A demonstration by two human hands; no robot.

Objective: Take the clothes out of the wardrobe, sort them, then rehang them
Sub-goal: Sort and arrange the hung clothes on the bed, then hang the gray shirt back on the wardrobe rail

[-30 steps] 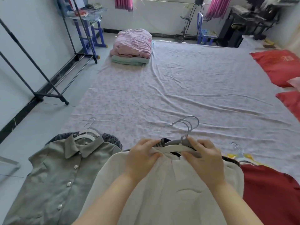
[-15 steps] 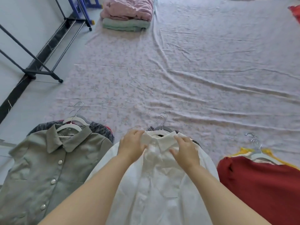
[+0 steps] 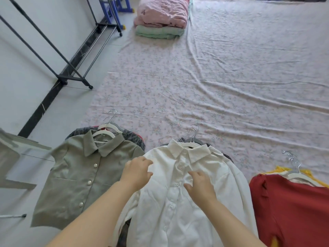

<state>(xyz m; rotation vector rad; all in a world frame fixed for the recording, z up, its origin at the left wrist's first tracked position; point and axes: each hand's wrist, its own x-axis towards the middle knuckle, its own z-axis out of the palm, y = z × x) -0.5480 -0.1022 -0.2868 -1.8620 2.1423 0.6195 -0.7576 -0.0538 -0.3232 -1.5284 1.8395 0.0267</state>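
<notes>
The white shirt (image 3: 187, 202) lies face up, buttoned and on its hanger (image 3: 193, 138), at the near edge of the floral sheet (image 3: 222, 82). It rests on top of a stack of darker garments, of which only the edges show. Your left hand (image 3: 137, 172) rests on the shirt's shoulder area with fingers loosely curved and nothing gripped. Your right hand (image 3: 200, 186) lies on the chest, just beside the button placket, with fingers spread flat on the fabric; it is likewise released.

To the left, a grey-green shirt (image 3: 83, 175) lies on its own white hanger (image 3: 106, 130), over a dark knit piece. To the right, a red garment (image 3: 293, 211) covers a yellow one (image 3: 283, 169); their hanger hooks (image 3: 292, 160) point away from you.

Well apart, at the far end of the sheet, a folded pink blanket (image 3: 163, 13) sits on a folded green blanket (image 3: 158, 32). A black clothes rack (image 3: 76, 79) stands on the floor at left, a blue stool (image 3: 114, 6) behind it.
</notes>
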